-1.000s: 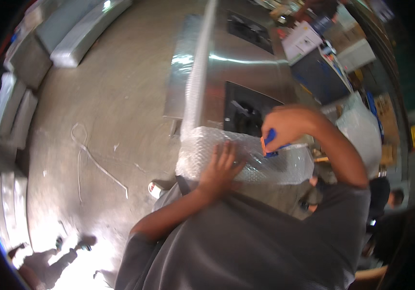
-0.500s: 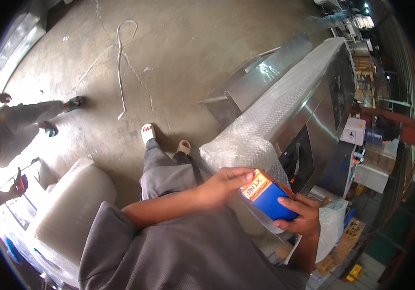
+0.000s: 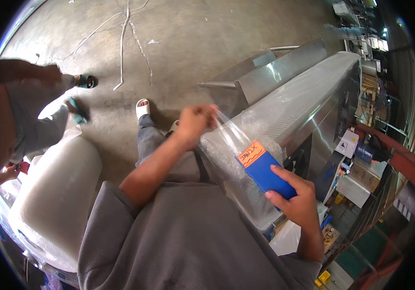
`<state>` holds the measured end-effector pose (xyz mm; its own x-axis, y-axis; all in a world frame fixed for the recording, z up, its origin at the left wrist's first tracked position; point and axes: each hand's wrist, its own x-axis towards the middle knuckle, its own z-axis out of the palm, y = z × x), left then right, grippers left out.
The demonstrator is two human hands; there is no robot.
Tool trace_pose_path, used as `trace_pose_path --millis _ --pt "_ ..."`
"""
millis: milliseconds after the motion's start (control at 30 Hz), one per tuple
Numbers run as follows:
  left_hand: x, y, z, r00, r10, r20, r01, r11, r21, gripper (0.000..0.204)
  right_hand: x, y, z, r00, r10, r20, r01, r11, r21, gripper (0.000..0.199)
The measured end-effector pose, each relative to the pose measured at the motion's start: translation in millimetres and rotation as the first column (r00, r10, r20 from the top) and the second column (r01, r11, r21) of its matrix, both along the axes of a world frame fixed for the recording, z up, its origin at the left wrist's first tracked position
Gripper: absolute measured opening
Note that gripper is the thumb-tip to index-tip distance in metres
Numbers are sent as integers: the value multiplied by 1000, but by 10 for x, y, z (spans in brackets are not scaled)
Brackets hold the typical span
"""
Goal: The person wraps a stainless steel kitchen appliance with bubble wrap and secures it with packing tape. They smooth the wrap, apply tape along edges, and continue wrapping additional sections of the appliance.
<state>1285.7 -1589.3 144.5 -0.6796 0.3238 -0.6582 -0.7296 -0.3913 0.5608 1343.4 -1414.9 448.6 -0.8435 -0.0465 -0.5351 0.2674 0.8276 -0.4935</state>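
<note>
My right hand [image 3: 296, 195] is wrapped round a blue tape dispenser [image 3: 272, 176] that has an orange end with dark handwriting. A strip of clear tape [image 3: 234, 133] stretches taut from that orange end up to my left hand [image 3: 195, 124]. The left fingers are pinched on the tape's free end, somewhat smeared by motion. Beneath the tape lies a long stainless steel unit [image 3: 309, 128], its top and near end covered in bubble wrap [image 3: 265, 130]. Neither hand appears to touch the wrap.
A big bubble wrap roll [image 3: 57, 188] stands at my left, with another person [image 3: 28, 101] beside it. Past the wrapped unit lies a bent sheet metal piece [image 3: 284, 67]. White cord [image 3: 123, 48] lies on the floor. Boxes and tools crowd the right side.
My left hand has moved away from the dispenser, up and to the left, drawing out a length of clear tape. The other person has come closer on the left.
</note>
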Motion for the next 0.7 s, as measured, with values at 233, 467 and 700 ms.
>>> trace_pose_path --millis 233,467,700 --pt "106 385 -1414 839 -522 -152 386 769 -510 36 -366 -286 -166 982 3 190 -10 999 32 48" --pt "819 791 -1736 734 -663 -146 541 701 -464 76 -99 -57 31 979 -14 202 -12 992 128 44" --pt "265 577 -1052 507 -847 -160 592 476 -650 68 688 498 150 964 -204 172 196 979 63 44"
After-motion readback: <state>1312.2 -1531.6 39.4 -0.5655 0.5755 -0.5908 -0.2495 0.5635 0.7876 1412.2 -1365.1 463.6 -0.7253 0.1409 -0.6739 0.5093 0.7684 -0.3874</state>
